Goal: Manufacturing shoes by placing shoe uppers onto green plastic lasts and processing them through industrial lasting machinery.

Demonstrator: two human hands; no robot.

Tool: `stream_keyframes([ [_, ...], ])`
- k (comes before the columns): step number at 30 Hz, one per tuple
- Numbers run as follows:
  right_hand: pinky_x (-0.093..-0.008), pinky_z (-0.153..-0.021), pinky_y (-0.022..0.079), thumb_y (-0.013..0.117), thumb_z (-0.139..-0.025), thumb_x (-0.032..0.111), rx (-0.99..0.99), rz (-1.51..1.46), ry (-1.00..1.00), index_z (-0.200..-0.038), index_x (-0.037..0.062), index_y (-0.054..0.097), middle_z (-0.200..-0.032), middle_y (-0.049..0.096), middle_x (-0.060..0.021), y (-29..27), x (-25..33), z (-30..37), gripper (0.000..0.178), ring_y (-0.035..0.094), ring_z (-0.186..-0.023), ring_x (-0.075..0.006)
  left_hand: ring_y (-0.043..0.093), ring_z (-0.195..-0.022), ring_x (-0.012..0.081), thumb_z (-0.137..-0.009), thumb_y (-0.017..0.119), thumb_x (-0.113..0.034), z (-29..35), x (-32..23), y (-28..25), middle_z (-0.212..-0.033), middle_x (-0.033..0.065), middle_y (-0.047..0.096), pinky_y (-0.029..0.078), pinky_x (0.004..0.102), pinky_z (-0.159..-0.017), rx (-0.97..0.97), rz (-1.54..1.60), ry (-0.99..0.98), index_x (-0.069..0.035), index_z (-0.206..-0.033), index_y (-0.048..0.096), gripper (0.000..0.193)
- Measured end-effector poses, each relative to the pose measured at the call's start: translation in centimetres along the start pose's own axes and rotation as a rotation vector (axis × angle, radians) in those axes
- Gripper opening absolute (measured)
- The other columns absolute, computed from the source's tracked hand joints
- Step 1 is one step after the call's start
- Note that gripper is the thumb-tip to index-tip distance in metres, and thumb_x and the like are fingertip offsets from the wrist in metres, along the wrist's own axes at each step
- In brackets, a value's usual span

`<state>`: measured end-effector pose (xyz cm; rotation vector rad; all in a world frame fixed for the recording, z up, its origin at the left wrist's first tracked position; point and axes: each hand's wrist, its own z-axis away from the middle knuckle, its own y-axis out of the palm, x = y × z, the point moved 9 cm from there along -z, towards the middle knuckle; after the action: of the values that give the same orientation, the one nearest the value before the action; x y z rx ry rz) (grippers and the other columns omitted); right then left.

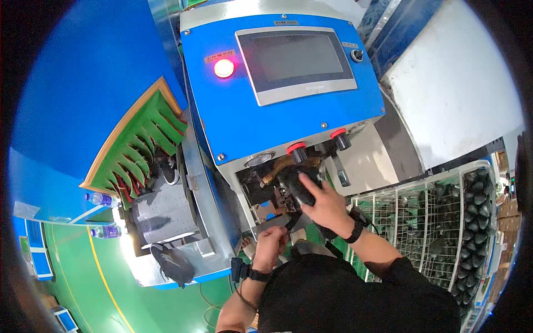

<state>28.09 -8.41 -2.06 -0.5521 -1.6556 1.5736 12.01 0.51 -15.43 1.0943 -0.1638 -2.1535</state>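
At the machine's opening, my right hand [328, 206] rests over a dark shoe upper [301, 187], with the index finger stretched along it and the other fingers partly hidden. The shoe upper sits against the metal parts [280, 197] inside the opening. Lower and to the left, my left hand [269, 245] is closed in a pinch on a black strip-like piece [291, 222]. Whether this strip belongs to the shoe upper I cannot tell. Both wrists carry black bands.
Above my hands stands a blue machine panel [266, 127] with a dark screen [300, 58], a lit button [224, 68] and red-black knobs [297, 151]. A green slotted rack [139, 150] and a dark shoe [173, 265] are at left. A white wire rack [411, 222] holds many dark shoes at right.
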Motion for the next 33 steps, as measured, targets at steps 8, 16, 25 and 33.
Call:
stream_keyframes([
  [8,-0.0548,-0.079,0.053,0.066,-0.077,0.022,0.179,-0.244,0.078,-0.144,0.0141,0.042,-0.118,0.054,-0.036,0.7,1.6,-2.1,0.072,0.062,-0.093,-0.0501,0.063,-0.084,0.0198,-0.091,0.061,-0.02,-6.5,8.9,-7.9,-0.086,0.006,0.066,0.051,0.0329,-0.08,-0.031,0.01,0.025,-0.003,-0.094,0.067,0.019],
  [16,-0.0499,-0.065,0.049,0.061,-0.088,0.03,-0.232,-0.237,0.127,-0.157,0.0235,0.03,-0.114,0.051,-0.0317,2.8,-0.2,0.9,0.076,0.059,-0.086,-0.0417,0.044,-0.066,0.0237,-0.081,0.068,-0.021,-1.8,0.3,-1.3,-0.08,0.0057,0.05,0.047,0.0414,-0.065,0.237,-0.59,0.64,-0.005,-0.09,0.054,0.023],
  [25,-0.0554,-0.078,0.048,0.063,-0.093,0.028,-0.588,-0.342,-0.01,-0.158,0.0299,0.026,-0.119,0.051,-0.0308,-0.1,1.1,5.3,0.075,0.057,-0.088,-0.0434,0.039,-0.052,0.0113,-0.101,0.048,-0.031,1.3,3.5,0.5,-0.06,-0.0052,0.037,0.034,0.0274,-0.048,0.061,-0.2,-0.314,-0.02,-0.073,0.046,0.031],
  [33,-0.0475,-0.074,0.05,0.067,-0.093,0.034,-0.455,-0.119,-0.34,-0.15,0.024,0.046,-0.121,0.053,-0.0259,-6.0,1.7,20.3,0.062,0.058,-0.094,-0.0404,0.055,-0.073,0.0155,-0.101,0.051,-0.038,21.1,1.2,32.5,-0.082,0.0016,0.058,0.047,0.0312,-0.065,0.275,-0.229,-0.31,-0.011,-0.111,0.063,0.03],
])
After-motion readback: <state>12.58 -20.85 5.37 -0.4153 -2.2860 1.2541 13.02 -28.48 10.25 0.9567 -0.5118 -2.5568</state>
